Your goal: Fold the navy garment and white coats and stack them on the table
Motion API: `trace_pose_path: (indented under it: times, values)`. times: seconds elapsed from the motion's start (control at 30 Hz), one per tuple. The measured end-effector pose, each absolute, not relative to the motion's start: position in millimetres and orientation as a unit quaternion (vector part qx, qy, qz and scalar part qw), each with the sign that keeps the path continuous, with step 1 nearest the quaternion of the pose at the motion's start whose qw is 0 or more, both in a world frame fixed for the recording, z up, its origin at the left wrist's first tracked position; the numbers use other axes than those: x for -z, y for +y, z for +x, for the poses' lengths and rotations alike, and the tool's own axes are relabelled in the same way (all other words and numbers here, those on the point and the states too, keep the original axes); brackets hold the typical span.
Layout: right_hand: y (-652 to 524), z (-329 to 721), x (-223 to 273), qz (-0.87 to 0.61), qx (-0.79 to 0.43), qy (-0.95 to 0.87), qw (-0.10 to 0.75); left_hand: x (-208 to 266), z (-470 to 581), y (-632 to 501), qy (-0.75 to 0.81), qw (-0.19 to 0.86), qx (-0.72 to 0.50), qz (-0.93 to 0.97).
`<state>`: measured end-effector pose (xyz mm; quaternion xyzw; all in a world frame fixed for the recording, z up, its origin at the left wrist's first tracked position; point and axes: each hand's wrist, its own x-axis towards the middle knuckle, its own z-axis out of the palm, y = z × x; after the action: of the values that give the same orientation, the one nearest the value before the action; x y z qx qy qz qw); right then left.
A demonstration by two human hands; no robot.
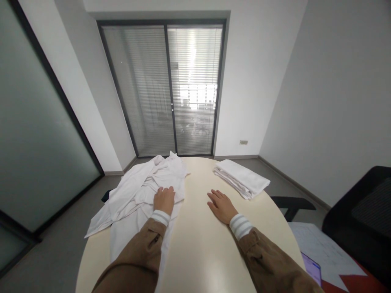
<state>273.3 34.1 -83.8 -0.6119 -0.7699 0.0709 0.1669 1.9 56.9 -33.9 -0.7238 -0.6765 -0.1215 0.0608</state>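
Observation:
A loose white garment (137, 191) lies crumpled over the left side of the round table, with what looks like a sleeve spread toward the left edge. My left hand (164, 199) rests on the right part of this cloth, its fingers bent down into the fabric; the fingertips are partly hidden. To the right, my right hand (222, 206) lies palm down on the bare tabletop, fingers stretched out, holding nothing. Beyond it, near the far right edge, sits a folded stack of white cloth (241, 178), apart from both hands.
The pale round table (198, 252) fills the foreground. At the right stands a black office chair (360, 219), and a phone (312, 267) lies on red and white material beside the table. A dark item (106, 196) shows behind the garment. Glass doors with blinds (171, 89) stand ahead.

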Motion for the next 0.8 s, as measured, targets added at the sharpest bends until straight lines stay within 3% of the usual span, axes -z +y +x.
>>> trace_pose_path:
  times: [0.27,0.6,0.7,0.8]
  values:
    - [33.9,271.6,82.2,-0.607,-0.101,-0.763,0.197,2.0,24.1,41.9,-0.624,0.081,0.201,-0.75]
    - [31.1,236.4,64.9,-0.512,-0.189,-0.767,0.338,24.7,38.5,36.0,-0.545,0.006,0.133,-0.828]
    - [32.0,221.9,66.2,-0.48,-0.172,-0.798,0.322,23.8,31.9,42.5,-0.563,-0.024,0.17,-0.808]
    - [33.1,216.0,72.7,-0.465,-0.129,-0.826,0.291,16.4,3.9,56.9,-0.602,0.024,0.268,-0.752]
